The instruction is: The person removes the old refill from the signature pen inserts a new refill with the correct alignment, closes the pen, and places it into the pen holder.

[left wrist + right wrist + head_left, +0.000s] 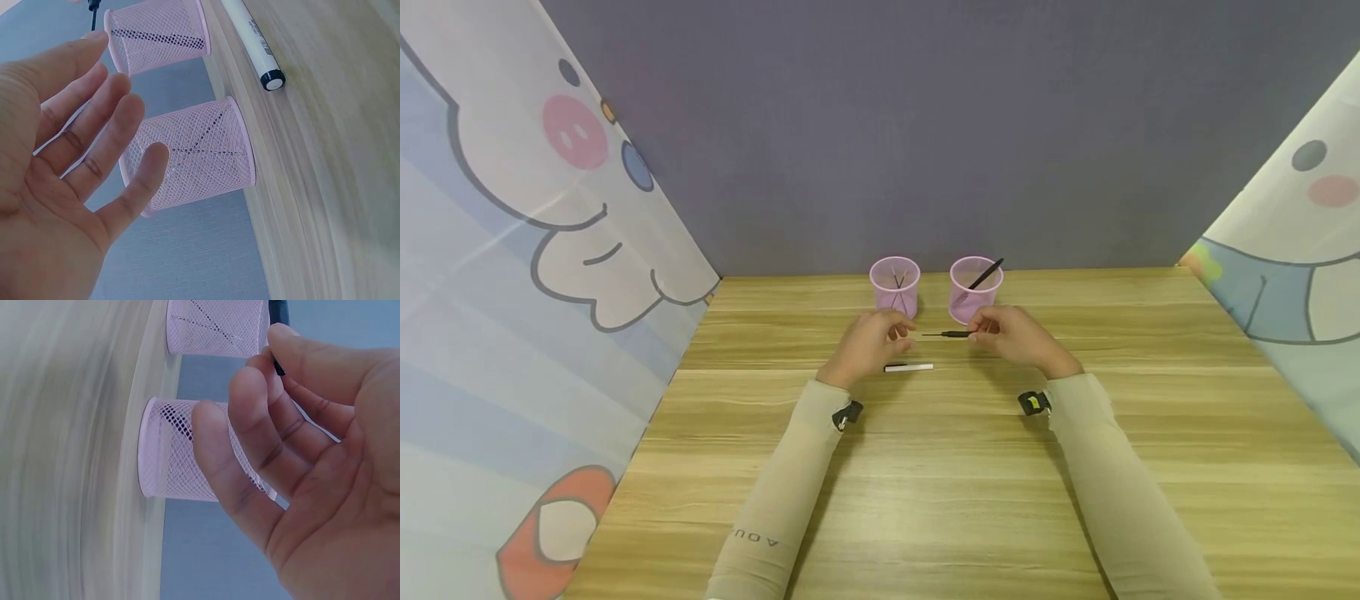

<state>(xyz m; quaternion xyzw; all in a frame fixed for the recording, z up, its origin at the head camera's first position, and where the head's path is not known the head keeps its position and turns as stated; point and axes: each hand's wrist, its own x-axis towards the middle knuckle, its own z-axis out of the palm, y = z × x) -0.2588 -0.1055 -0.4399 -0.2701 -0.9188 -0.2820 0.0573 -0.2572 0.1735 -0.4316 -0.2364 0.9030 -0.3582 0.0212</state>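
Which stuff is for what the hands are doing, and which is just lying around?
Probably for the job:
- black tool, pinched by the right hand
- left hand, holding nothing
- left cup and right cup, near the hands

Probably just there:
- marker, lying on the table
- cartoon sheets, background

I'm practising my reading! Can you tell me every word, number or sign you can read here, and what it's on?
Left sleeve: "A", a round letter (O or Q), then "U", reading from the picture's right; anything further is unclear.
White marker: small dark print, too blurred to read.
Black wrist device: yellow patch, too small to read.
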